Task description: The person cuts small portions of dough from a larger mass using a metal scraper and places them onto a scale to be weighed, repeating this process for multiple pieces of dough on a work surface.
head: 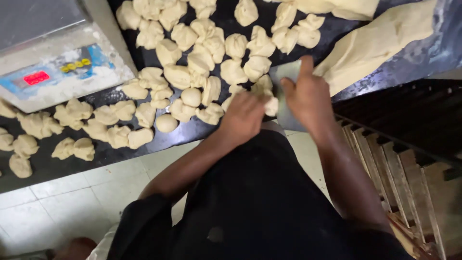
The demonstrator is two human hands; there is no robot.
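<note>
left hand [244, 115] closed around a dough lump [269, 103] at six o'clock of the dark desk [211, 127]; right hand [308, 96] gripping a flat scraper [288, 77], fingers wrapped. probably soft, light, sticky: best cupped underneath. dough slab [370, 45] at two o'clock.

Your desk [57, 166] is a dark, flour-dusted surface; dozens of pale dough pieces [192, 62] lie scattered across it, some rough lumps, two rounded balls [167, 123] near the front edge; a large dough slab [370, 45] stretches over its right end; a flour-caked digital scale [57, 72] with a red display sits at the left rear.
</note>
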